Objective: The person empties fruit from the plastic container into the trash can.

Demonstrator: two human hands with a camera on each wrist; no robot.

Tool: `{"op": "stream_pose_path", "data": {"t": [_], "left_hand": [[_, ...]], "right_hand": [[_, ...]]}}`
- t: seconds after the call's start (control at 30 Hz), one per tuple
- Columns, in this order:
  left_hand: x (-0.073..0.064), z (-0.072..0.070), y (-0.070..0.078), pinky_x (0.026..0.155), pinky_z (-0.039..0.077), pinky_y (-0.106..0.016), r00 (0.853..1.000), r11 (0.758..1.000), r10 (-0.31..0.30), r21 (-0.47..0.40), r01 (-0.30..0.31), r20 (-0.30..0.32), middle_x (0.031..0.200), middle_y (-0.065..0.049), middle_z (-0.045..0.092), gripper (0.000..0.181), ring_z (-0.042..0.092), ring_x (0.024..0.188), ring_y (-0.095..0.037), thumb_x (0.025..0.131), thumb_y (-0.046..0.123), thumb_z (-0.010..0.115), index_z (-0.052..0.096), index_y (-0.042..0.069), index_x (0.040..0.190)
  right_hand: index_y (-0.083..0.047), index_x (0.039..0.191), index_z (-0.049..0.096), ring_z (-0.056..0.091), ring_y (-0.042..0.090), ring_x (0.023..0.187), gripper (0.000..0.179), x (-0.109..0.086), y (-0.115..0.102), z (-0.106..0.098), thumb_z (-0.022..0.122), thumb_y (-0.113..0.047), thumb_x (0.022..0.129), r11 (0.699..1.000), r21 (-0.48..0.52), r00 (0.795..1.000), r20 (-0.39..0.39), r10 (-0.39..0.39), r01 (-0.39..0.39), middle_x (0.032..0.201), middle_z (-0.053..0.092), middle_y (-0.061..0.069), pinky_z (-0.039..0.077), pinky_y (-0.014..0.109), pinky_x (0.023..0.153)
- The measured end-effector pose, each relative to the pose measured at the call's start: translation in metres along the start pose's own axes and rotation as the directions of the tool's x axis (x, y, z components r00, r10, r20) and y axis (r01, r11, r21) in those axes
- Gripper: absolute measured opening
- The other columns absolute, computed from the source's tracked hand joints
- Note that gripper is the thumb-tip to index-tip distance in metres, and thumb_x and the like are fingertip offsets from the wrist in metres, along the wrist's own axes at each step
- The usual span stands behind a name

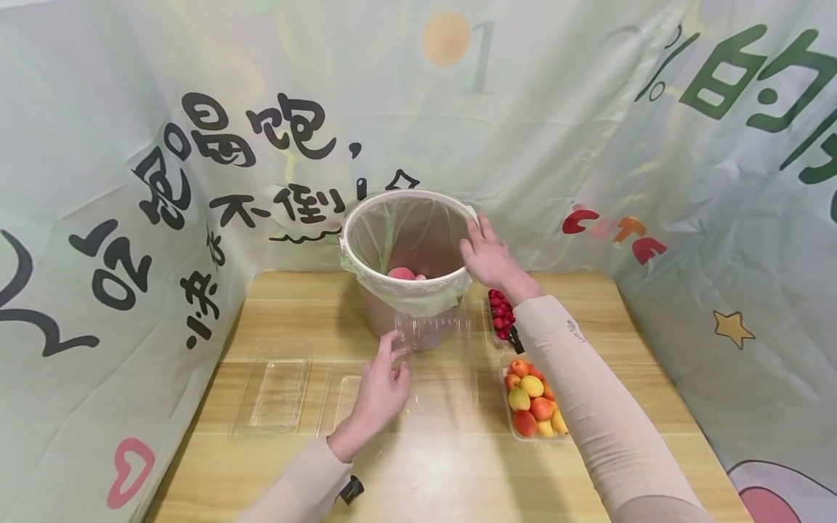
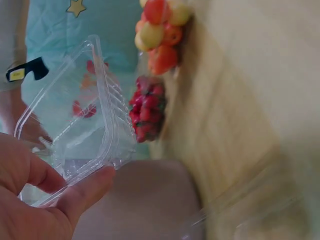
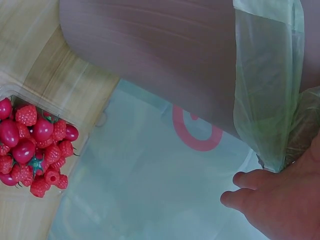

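Container [image 2: 107, 125] between hands [image 1: 382, 385] [image 1: 490, 258], pinched by the left.

A clear, ridged plastic box [image 2: 107, 117] tilts in the air at six o'clock of a standing, white-rimmed brown bin [image 1: 382, 316] lined with a pale green bag [image 1: 418, 298].

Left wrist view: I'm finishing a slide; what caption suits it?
Left-hand grip pinching a clear plastic container, with a bin, red fruit and yellow-orange fruit beyond.
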State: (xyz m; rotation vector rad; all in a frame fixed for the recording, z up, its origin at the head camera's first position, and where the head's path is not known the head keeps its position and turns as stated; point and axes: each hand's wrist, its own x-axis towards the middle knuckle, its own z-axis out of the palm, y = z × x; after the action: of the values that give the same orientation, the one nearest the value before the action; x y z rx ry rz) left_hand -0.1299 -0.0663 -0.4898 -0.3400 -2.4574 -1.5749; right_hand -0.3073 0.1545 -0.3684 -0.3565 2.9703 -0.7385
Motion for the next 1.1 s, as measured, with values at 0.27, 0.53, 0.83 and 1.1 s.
{"op": "stream_pose_path", "data": {"t": [0.27, 0.53, 0.83, 1.1], "left_hand": [[-0.024, 0.021, -0.019, 0.036, 0.036, -0.015, 0.983, 0.992, -0.128, 0.009, 0.128, 0.132, 0.124, -0.04, 0.068, 0.063, 0.034, 0.038, 0.006, 0.093, -0.009, 0.055, 0.038, -0.011, 0.153], [-0.032, 0.032, -0.027, 0.037, 0.038, -0.016, 0.976, 0.99, -0.14, 0.039, 0.135, 0.167, 0.098, -0.035, 0.075, 0.066, 0.04, 0.039, 0.002, 0.091, -0.009, 0.061, 0.036, -0.019, 0.152], [-0.04, 0.037, -0.03, 0.038, 0.026, -0.013, 0.94, 0.967, -0.247, 0.12, 0.224, 0.237, 0.055, 0.01, 0.039, 0.067, 0.031, 0.042, -0.001, 0.094, -0.005, 0.061, 0.033, -0.023, 0.151], [-0.045, 0.04, -0.034, 0.038, 0.027, -0.014, 0.935, 0.966, -0.248, 0.13, 0.222, 0.253, 0.052, 0.01, 0.038, 0.066, 0.033, 0.042, -0.003, 0.093, -0.008, 0.061, 0.033, -0.024, 0.151]], "right_hand": [[-0.006, 0.17, 0.005, 0.009, 0.044, 0.163, 0.07, 0.0, 0.0, 0.0, 0.02, -0.04, 0.11, 1.0, -0.009, 1.0, -0.003, -0.012, 0.012, 0.178, -0.007, 0.02, 0.009, 0.069, 0.13], [-0.006, 0.17, 0.004, 0.007, 0.046, 0.163, 0.07, -0.002, 0.0, 0.001, 0.02, -0.04, 0.111, 1.0, 0.001, 1.0, 0.001, -0.009, 0.009, 0.178, -0.01, 0.019, 0.008, 0.068, 0.13], [-0.006, 0.17, 0.003, 0.008, 0.046, 0.163, 0.07, -0.002, -0.001, -0.001, 0.019, -0.041, 0.111, 1.0, -0.007, 1.0, 0.004, -0.004, 0.004, 0.178, -0.01, 0.018, 0.008, 0.068, 0.13], [-0.008, 0.17, 0.001, 0.006, 0.046, 0.163, 0.071, -0.001, 0.0, 0.0, 0.018, -0.043, 0.111, 1.0, -0.008, 1.0, 0.013, 0.0, 0.0, 0.178, -0.013, 0.016, 0.006, 0.068, 0.13]]}}
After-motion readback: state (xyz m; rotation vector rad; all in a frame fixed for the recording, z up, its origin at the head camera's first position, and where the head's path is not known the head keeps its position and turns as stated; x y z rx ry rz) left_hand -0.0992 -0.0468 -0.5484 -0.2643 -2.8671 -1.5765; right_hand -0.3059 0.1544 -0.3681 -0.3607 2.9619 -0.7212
